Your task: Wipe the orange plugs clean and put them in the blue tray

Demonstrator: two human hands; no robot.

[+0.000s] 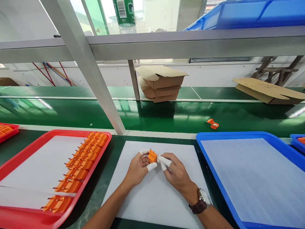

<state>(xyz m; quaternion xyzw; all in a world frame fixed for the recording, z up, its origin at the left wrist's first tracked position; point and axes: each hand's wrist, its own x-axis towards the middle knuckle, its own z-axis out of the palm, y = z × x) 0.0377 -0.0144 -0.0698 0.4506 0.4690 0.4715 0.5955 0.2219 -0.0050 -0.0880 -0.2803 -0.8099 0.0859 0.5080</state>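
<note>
Over a white sheet [152, 197] in front of me, both hands meet on one small orange plug part [152, 156] with metal prongs. My left hand [139, 168] pinches it between thumb and forefinger, which wear white finger cots. From the right, the white-cotted fingertips of my right hand [173, 170] touch the same part; that wrist carries a watch [201, 202]. Left of me a red tray [28, 219] holds several more orange plug parts [82, 159] in rows.
A blue tray [219, 190] lined with white sheet lies to my right. One loose orange part [213, 124] lies on the green conveyor belt [154, 116]. Beyond it sit cardboard boxes [159, 82] and a flat carton [269, 90]. A slanted metal frame post [95, 82] crosses in front.
</note>
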